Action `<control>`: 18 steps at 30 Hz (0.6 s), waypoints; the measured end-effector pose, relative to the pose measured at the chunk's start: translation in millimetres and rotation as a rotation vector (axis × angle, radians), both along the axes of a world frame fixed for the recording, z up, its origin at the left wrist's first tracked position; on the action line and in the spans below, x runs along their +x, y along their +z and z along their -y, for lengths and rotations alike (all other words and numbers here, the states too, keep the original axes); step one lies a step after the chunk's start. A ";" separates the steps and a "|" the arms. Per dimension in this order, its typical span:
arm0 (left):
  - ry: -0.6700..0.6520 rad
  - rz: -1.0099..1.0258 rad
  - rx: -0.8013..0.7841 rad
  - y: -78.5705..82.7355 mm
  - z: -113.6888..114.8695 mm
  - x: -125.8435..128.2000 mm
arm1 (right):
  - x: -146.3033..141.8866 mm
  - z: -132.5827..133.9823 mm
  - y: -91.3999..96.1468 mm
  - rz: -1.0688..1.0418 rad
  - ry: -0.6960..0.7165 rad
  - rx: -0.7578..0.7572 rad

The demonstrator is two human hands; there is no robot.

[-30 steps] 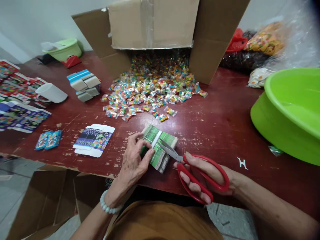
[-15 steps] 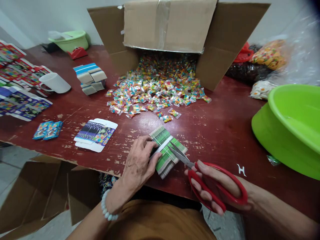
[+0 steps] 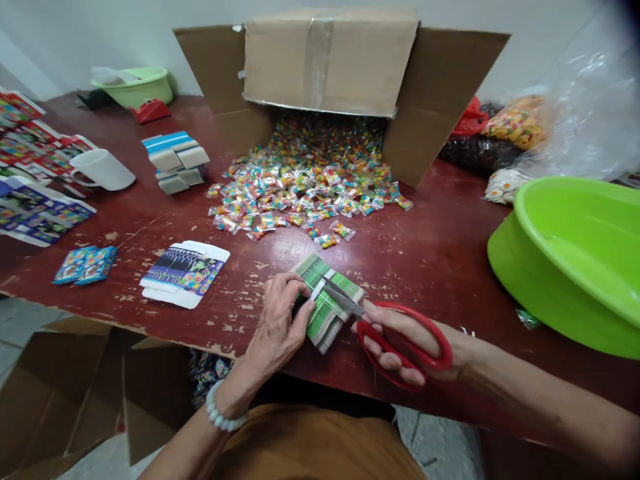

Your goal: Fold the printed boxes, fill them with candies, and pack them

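A bundle of flat green cards lies on the red table, with a white paper band around its middle. My left hand grips the bundle's left side, thumb and fingers pressed at the band. In my right hand are red-handled scissors, the thumb and fingers through the handles. Their blades point left and lie at the band, one seeming to pass beneath it. Left of the bundle is a small stack of purple printed flat boxes.
Wrapped candies spill from a cardboard box at the back. A green basin stands right. Blue packets, a white mug and banded card stacks sit left. Filled plastic bags lie back right.
The scissors have moved left and their handles have come closer together, with the blades now at the band. My left hand still grips the bundle. The whole view has shifted slightly.
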State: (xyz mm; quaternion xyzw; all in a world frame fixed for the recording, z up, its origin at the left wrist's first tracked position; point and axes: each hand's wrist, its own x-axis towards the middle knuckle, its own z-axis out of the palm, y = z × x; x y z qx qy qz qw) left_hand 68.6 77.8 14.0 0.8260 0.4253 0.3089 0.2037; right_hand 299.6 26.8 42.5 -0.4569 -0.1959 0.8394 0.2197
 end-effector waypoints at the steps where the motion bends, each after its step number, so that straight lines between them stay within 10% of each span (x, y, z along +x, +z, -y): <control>1: -0.010 -0.018 0.008 -0.3 -0.2 0.1 | -4.4 -2.7 -0.1 0.065 0.010 0.048; 18: -0.221 -0.051 0.007 0.8 -29.5 -11.9 | -19.3 -23.7 -10.7 0.379 0.239 0.301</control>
